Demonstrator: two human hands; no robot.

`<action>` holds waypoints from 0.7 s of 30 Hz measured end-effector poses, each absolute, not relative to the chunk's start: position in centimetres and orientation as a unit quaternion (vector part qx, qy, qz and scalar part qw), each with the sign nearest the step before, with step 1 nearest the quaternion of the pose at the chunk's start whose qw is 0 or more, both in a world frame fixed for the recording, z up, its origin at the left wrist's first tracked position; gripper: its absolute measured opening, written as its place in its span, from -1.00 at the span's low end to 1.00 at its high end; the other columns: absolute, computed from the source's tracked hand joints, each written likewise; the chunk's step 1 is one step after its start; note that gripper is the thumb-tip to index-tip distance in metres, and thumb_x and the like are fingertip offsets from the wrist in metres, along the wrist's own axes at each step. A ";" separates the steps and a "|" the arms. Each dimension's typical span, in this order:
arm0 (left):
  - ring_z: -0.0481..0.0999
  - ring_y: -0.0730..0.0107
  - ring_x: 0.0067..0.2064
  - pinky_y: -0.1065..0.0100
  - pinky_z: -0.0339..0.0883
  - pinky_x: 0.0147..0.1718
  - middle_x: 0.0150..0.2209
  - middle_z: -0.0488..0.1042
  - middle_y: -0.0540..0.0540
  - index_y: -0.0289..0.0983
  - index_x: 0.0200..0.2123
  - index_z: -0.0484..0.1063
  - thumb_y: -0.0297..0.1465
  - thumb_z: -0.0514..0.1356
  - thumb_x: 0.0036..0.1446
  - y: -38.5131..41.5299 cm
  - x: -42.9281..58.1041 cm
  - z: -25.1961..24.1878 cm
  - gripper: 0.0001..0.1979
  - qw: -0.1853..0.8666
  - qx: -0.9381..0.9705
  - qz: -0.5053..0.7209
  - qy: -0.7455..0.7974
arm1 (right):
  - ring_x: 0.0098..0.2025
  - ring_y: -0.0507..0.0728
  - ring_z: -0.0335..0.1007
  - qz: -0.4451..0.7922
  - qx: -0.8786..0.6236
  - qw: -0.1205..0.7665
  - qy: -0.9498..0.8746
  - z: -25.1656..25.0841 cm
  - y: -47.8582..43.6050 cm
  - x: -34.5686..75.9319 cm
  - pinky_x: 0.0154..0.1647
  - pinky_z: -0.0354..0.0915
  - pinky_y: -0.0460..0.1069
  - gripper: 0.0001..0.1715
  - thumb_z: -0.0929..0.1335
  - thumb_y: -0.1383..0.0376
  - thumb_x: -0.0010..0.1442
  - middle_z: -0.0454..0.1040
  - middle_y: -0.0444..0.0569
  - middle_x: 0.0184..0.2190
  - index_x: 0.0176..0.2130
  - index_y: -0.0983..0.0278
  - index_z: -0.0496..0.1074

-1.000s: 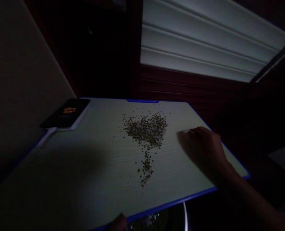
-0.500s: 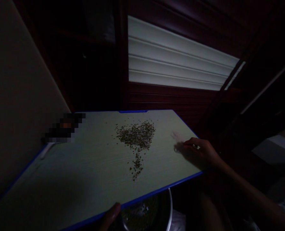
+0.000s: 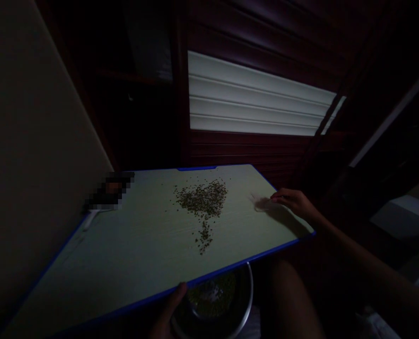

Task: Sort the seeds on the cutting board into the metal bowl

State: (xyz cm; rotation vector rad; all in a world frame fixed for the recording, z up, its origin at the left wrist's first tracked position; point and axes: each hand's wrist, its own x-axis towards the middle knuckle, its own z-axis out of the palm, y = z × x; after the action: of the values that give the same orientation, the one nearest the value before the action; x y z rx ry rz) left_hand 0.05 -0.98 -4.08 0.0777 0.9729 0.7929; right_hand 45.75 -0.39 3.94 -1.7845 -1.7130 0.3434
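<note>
Dim light falls across a pale green board (image 3: 131,254) with a blue rim, tilted a little toward the person, with a slatted white blind (image 3: 251,106) glowing behind it at twelve o'clock.

Starting at the hands: the right hand (image 3: 294,202) rests on the board's right edge, at about three o'clock from the heap, fingers loosely curled and pressed to the surface; something small and pale lies under or just beside its fingertips (image 3: 275,198), too blurred to name, and I cannot tell whether the hand grips it. The left hand (image 3: 170,313) sits below the near rim at six o'clock, thumb up against the blue edge, and seems to steady a metal bowl (image 3: 244,301) held just under that edge; how firmly it grips is hidden in the dark.

Small seeds (image 3: 202,202) lie heaped near the board's middle, well apart from either hand, with a thin trail (image 3: 204,238) running from the heap toward six o'clock, pointing at the bowl. Some greenish grains already show inside the bowl, so by my reckoning a part has gone over the edge, yet the bulk is on the board, unsorted. Most of the work looks left to do.

Out at ten o'clock a dark flat object (image 3: 112,190) lies by the board's far left corner, beside a plain wall (image 3: 36,141).
</note>
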 end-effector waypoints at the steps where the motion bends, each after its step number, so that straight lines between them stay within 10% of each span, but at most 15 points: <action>1: 0.53 -0.02 0.26 0.03 0.49 0.25 0.13 0.60 -0.31 -0.32 0.42 0.27 -0.43 0.33 0.24 -0.9 0.4 -3.5 -0.29 0.808 0.035 0.380 0.450 | 0.06 0.18 0.53 0.138 -0.675 0.310 -0.655 4.0 -0.8 45.7 0.08 0.51 0.20 -0.52 0.42 0.06 0.39 0.51 0.05 0.12 0.16 0.26 0.44; 10: 0.63 -0.14 0.13 -0.06 0.55 0.17 -0.01 0.67 -0.33 -0.31 0.24 0.49 -0.28 0.37 0.20 0.3 2.4 0.4 -0.44 0.812 0.038 0.415 0.407 | 0.08 0.18 0.52 0.144 -0.654 0.356 -0.652 4.1 3.7 42.6 0.09 0.50 0.20 -0.51 0.42 0.06 0.39 0.50 0.06 0.15 0.18 0.26 0.43; 21: 0.70 0.33 -0.28 0.48 0.59 -0.38 -0.21 0.71 -0.17 -0.44 0.16 0.45 -0.49 0.35 0.25 -1.0 1.3 -3.9 -0.57 0.807 0.025 0.405 0.429 | 0.05 0.17 0.54 0.245 -0.610 0.430 -0.619 2.8 8.5 31.9 0.05 0.52 0.18 -0.50 0.41 0.06 0.39 0.51 0.05 0.12 0.18 0.26 0.43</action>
State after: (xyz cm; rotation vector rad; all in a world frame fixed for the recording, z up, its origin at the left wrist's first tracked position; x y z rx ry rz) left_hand 1.31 -1.02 -3.89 0.0526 0.9187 0.8675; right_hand 31.89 8.46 2.77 -1.5225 -1.5449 0.6118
